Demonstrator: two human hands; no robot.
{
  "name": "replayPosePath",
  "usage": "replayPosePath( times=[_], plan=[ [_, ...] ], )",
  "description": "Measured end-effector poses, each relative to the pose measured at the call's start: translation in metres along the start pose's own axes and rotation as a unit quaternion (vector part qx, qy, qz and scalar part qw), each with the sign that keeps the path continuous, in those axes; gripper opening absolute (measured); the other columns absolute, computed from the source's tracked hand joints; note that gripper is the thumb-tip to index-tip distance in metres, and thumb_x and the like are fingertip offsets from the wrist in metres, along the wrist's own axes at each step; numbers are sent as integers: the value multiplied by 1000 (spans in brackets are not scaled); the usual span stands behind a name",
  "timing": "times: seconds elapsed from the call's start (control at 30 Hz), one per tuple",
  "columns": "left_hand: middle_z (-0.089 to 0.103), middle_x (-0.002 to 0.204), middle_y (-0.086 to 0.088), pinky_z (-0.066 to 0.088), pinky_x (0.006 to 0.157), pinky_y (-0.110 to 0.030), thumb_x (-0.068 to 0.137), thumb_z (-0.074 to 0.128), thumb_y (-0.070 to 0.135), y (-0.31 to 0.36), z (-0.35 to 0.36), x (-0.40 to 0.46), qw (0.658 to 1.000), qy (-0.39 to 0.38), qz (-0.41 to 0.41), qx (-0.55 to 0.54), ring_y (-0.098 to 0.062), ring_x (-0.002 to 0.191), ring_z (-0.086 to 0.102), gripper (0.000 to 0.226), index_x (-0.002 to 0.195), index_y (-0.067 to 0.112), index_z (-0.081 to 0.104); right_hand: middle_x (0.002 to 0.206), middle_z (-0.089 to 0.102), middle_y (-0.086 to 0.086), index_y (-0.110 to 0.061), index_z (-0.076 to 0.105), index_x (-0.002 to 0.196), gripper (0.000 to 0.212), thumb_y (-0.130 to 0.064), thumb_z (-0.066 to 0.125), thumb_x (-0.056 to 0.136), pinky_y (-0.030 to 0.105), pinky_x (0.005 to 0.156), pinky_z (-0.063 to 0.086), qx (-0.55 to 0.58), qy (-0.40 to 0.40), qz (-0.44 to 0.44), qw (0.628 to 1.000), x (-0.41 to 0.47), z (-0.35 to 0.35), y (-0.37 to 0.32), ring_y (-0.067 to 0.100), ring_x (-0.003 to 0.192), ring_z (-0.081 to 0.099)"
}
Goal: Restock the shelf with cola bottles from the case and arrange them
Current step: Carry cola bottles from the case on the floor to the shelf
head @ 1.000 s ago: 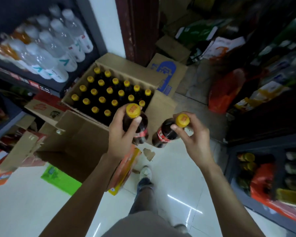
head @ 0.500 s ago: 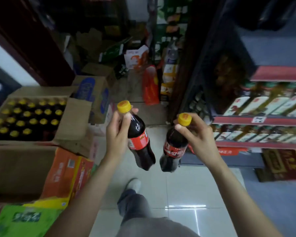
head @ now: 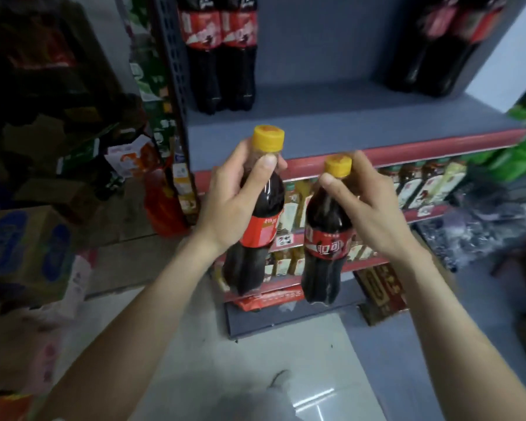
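1. The grey shelf board [head: 346, 123] in the upper middle of the frame lies bare across its centre, open from the front.
2. Two big cola bottles [head: 222, 53] stand at the board's left end, beside the perforated upright [head: 170, 86].
3. More large dark bottles [head: 444, 47] stand at its right end, upper right.
4. The red front lip [head: 407, 150] runs along the board's near edge.
5. Cardboard boxes [head: 28, 253] crowd the left side of the frame.

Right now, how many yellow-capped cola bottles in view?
2. One cola bottle is gripped by the left hand; the other cola bottle is pinched near its cap by the right hand. Both are held before the gray shelf. The case is out of frame.
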State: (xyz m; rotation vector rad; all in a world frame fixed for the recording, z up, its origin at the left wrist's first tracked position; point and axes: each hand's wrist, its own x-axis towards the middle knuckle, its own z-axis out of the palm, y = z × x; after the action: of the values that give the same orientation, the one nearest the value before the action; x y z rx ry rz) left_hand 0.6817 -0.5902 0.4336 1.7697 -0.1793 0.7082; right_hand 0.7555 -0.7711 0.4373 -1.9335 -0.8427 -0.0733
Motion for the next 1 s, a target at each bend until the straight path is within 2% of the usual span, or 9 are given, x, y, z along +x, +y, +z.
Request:
replayPosePath(
  times=[0.1,0.3,0.37,0.47,0.5,0.6,0.77,0.93,1.0],
  plan=[
    [66,87,15,45,88,-32,93,45,34,7,51,45,999,17,20,-41,-10,90,61,16,99,27,58,81,68,4,-18,52,95,30,-48,56,89,52,78,49,18,17,-2,1000,30,-58,16,26,80,65],
    [63,88,10,47,80,-33,95,42,25,35,137,125,987,72,135,-41,-12,84,60,14,101,26,55,84,70,2,-29,53,95,9,-38,56,92,52,81,50,36,76,-80,993,82,-165,35,28,85,67],
    [62,89,9,48,76,-32,95,42,25,44,165,150,980,85,177,6,-13,79,59,12,100,27,52,86,70,2,-28,52,96,7,-34,56,94,49,81,52,47,103,-120,986,98,-198,42,24,85,68],
    [63,91,9,50,74,-29,95,42,24,49,207,184,966,118,223,59,-15,78,62,11,101,23,51,82,67,-15,-20,50,100,8,-26,54,97,26,74,50,41,128,-180,974,122,-239,56,3,81,65],
    [63,91,9,50,76,-30,95,42,23,49,220,194,961,132,231,75,-17,81,63,12,101,20,52,85,66,-13,-19,49,101,9,-25,54,97,27,74,49,37,131,-196,971,130,-250,62,6,81,65],
    [63,95,11,52,81,-33,95,42,25,40,261,220,952,182,223,107,-14,89,64,15,104,17,52,90,63,9,-22,49,101,12,-29,57,95,46,79,50,45,132,-222,965,153,-279,84,31,89,64],
    [67,100,4,50,86,-36,95,41,32,14,313,263,938,236,180,177,-16,95,65,34,106,4,58,78,55,-21,-26,49,100,14,-31,60,93,25,72,42,35,140,-220,965,193,-313,126,-1,73,51],
    [71,102,-7,45,83,-35,91,34,46,-14,341,303,933,245,115,239,-26,96,64,55,110,2,60,84,68,-1,-13,56,103,35,-45,56,91,46,77,50,9,150,-183,972,228,-331,167,20,79,62],
    [70,100,-9,43,81,-33,90,32,49,-22,348,316,930,246,103,254,-28,95,64,59,112,2,60,81,67,6,-13,56,104,37,-47,56,91,47,74,50,0,155,-164,974,240,-336,181,23,73,60]
  ],
)
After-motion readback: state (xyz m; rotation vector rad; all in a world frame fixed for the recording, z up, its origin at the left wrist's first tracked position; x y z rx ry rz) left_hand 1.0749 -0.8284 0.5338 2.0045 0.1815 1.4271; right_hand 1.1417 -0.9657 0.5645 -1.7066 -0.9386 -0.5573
